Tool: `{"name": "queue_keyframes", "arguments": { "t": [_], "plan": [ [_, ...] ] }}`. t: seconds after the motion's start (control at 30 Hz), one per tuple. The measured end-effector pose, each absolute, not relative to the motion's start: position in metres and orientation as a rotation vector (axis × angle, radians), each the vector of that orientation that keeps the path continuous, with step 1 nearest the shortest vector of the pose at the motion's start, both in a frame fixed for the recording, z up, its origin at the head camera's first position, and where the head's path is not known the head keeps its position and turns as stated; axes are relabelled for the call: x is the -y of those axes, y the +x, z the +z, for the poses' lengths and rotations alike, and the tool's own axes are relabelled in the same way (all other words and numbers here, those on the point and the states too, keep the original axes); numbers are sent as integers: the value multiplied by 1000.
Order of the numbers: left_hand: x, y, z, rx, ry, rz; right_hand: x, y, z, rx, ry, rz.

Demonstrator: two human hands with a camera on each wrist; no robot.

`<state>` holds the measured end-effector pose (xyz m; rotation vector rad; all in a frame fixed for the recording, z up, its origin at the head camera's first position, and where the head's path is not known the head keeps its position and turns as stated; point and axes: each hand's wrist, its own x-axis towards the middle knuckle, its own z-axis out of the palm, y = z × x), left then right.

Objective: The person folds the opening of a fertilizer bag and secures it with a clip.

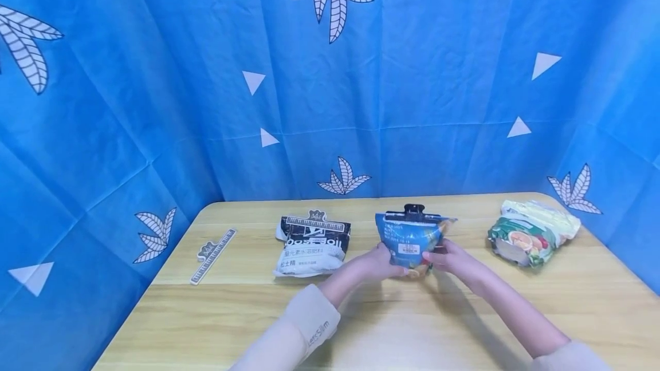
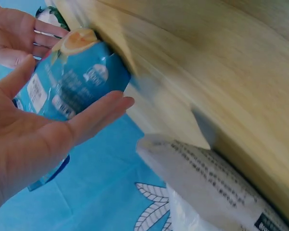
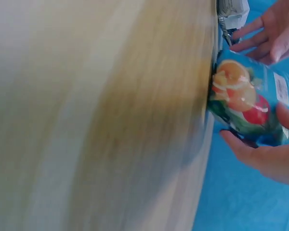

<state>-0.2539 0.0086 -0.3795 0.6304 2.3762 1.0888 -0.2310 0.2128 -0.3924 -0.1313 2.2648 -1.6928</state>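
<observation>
A blue pouch [image 1: 408, 239] with fruit printed on it stands upright on the table, a black clip [image 1: 412, 214] across its top edge. My left hand [image 1: 378, 262] lies along the pouch's left side with straight, spread fingers, as the left wrist view shows. On the other side my right hand [image 1: 451, 257] has its thumb near the front and its straight fingers towards the back, touching or very close to the pouch. To the left, a black-and-white bag [image 1: 311, 251] bears a piano-keyboard clip [image 1: 315, 221] along its top.
A similar keyboard-patterned clip [image 1: 213, 257] lies at the table's left. A green and pale-yellow pouch [image 1: 533, 235] lies near the right edge, without a visible clip. Behind the wooden table [image 1: 247, 319] hangs a blue patterned curtain [image 1: 438, 73].
</observation>
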Motion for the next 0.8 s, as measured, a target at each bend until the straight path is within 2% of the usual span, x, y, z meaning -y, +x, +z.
{"name": "queue_keyframes", "arguments": {
  "t": [0.27,0.4,0.8],
  "plan": [
    [-26,-273,-387,-2546,425,901,-200,-251,-400,-2177,18,-1811],
    [-31,-278,-387,-2555,416,839,-197,-257,-400,-2187,46,-1806],
    [-30,-276,-385,-2433,287,1046,-204,-259,-398,-2107,83,-1764]
  ]
}}
